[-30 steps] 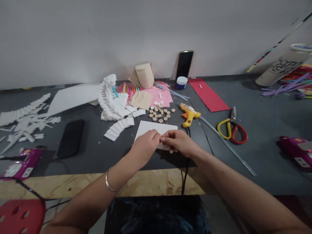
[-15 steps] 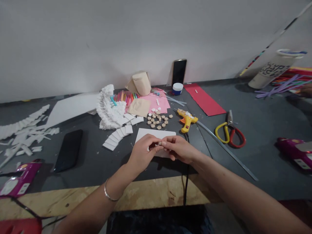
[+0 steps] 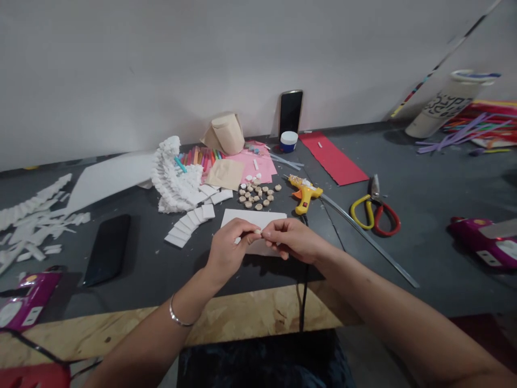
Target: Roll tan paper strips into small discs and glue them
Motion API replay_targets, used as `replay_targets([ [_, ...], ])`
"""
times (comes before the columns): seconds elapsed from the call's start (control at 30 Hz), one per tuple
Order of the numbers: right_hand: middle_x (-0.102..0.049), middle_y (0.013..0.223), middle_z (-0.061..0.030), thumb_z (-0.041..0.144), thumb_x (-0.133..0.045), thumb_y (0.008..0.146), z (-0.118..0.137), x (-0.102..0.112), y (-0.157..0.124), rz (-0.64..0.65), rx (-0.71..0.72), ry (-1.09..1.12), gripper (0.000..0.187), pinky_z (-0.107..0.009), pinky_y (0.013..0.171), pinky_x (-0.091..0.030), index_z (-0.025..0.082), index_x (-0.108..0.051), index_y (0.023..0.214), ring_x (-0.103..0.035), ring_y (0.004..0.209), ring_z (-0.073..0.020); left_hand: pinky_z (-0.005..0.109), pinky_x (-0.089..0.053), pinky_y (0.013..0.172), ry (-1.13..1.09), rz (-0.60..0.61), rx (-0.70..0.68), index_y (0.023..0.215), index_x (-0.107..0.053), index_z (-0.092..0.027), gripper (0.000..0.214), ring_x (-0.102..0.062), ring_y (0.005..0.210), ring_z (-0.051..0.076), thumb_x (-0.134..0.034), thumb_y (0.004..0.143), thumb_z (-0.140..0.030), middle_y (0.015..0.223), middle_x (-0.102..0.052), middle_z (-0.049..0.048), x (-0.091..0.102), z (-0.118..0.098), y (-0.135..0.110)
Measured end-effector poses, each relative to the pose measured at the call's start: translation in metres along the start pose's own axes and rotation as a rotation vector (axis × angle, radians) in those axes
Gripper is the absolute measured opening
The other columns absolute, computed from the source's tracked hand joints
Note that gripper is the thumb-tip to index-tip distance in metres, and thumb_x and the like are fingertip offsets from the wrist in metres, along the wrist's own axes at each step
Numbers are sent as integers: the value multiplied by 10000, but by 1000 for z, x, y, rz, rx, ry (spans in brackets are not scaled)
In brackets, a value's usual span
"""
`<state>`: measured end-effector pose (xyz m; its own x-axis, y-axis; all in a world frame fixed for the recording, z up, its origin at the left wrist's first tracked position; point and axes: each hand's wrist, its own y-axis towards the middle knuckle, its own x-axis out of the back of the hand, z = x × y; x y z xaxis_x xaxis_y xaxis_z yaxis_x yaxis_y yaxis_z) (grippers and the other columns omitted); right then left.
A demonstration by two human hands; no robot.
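Note:
My left hand [image 3: 226, 247] is closed, pinching a small round beige piece [image 3: 257, 231] between thumb and fingertips. Close beside it, my right hand [image 3: 297, 238] has its thumb and forefinger pressed together at the edge of the piece; whether something else is between them is too small to make out. Both hands are over a white sheet [image 3: 234, 215]. Just beyond lie several similar beige round pieces [image 3: 259, 206], with a few white bits among them. A yellow glue gun [image 3: 307, 195], with a long clear glue stick [image 3: 371, 241] in its back, lies to the right.
Red-and-yellow-handled snips [image 3: 375, 207] and a magenta tool [image 3: 484, 242] are at right. White square tiles [image 3: 186, 226], a black phone [image 3: 108, 249] and white foam scraps [image 3: 36, 226] lie left. Behind stand a blue-and-white jar [image 3: 288, 141], an upright phone [image 3: 290, 113] and a brown paper roll [image 3: 228, 132].
The fingertips of my two hands have parted slightly, the beige piece staying with the left. The view has shifted a little. Another person's hand at the right edge has gone from sight.

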<state>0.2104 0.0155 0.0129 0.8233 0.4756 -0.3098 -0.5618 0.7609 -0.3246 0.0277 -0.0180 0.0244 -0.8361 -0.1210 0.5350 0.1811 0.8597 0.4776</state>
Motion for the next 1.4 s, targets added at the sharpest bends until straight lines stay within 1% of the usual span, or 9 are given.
replay_targets([
  [0.17,-606,615,12,489,-806,615,-1,2,0,-16,8,-35,393,-150,338,-384,132,-660,689,-470,464,-48,240,-486,711,131,74,-129,884,-661,-183,148,-634,793,138,-570,912,-297,832,-684,37,2,5,1],
  [0.4,-622,608,14,516,-790,613,-6,0,3,-37,11,-163,408,-161,358,-397,142,-660,712,-452,441,-45,230,-449,675,369,347,-276,928,-641,-172,211,-611,771,132,-452,970,-256,841,-655,39,13,6,2],
  [0.6,-622,630,6,545,-757,633,-5,-4,2,-74,61,-227,420,-174,355,-409,147,-652,718,-458,458,-57,236,-430,640,495,342,-341,929,-640,-157,271,-601,774,148,-395,986,-259,842,-648,52,11,5,1],
  [0.83,-538,555,40,570,-725,678,-4,-7,-1,-84,52,-220,442,-172,325,-346,145,-605,661,-429,372,-39,251,-499,743,162,213,-139,991,-670,-176,155,-619,841,144,-563,915,-259,896,-659,57,5,4,-1],
  [1.0,-486,564,49,578,-738,674,-7,-8,-3,18,-10,-69,457,-162,332,-327,142,-601,667,-398,389,-29,260,-517,648,-31,146,103,868,-702,-176,163,-625,734,144,-670,837,-333,796,-671,42,1,1,-4],
  [1.07,-495,570,40,590,-736,667,-8,-8,-2,46,-29,-63,468,-163,342,-332,144,-596,658,-405,413,-36,267,-522,611,-8,138,159,821,-703,-178,180,-631,697,147,-674,831,-356,755,-671,38,0,1,-5],
  [1.17,-510,572,35,599,-737,640,-8,-7,-1,30,-31,-124,470,-177,358,-354,155,-585,651,-415,428,-50,299,-549,662,146,195,129,840,-717,-198,192,-649,729,157,-615,876,-357,767,-681,44,2,0,-6],
  [1.23,-507,558,39,591,-734,631,-8,-7,1,11,-38,-154,456,-180,359,-346,165,-571,641,-412,420,-54,316,-559,736,287,280,129,908,-719,-223,219,-670,807,168,-537,926,-344,830,-698,56,5,-1,-5],
  [1.4,-504,513,36,596,-716,608,-8,-11,7,-3,-114,-160,452,-171,352,-281,172,-560,624,-397,378,-45,329,-586,663,450,449,20,936,-682,-294,101,-692,804,180,-605,888,-339,800,-707,51,13,5,-2],
])
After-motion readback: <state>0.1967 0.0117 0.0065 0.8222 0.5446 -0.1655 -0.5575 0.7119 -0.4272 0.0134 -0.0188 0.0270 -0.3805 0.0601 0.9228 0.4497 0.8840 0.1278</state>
